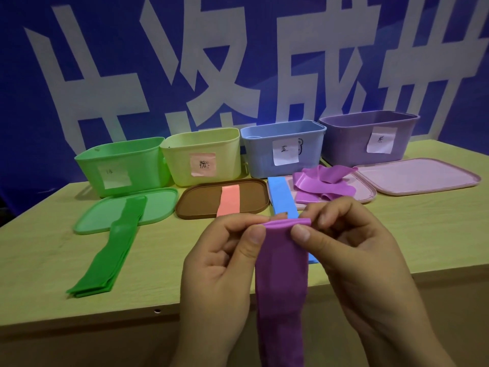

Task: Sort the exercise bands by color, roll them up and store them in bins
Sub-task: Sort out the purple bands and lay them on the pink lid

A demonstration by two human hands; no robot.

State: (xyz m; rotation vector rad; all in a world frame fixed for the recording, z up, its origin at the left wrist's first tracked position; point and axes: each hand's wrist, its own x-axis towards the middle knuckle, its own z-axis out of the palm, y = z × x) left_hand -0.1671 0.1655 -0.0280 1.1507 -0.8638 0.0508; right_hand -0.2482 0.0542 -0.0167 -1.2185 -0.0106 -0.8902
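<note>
Pinching the purple band's (281, 274) top edge, both hands (227, 250) (352, 247) start rolling before the purple bin (370, 136); slick rubber may slip and unroll.

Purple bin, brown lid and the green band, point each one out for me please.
purple bin (344, 144): head view, on its front wall left of the label.
brown lid (198, 201): head view, on bare surface left of the pink band.
green band (111, 250): head view, mid-length on the table.
</note>
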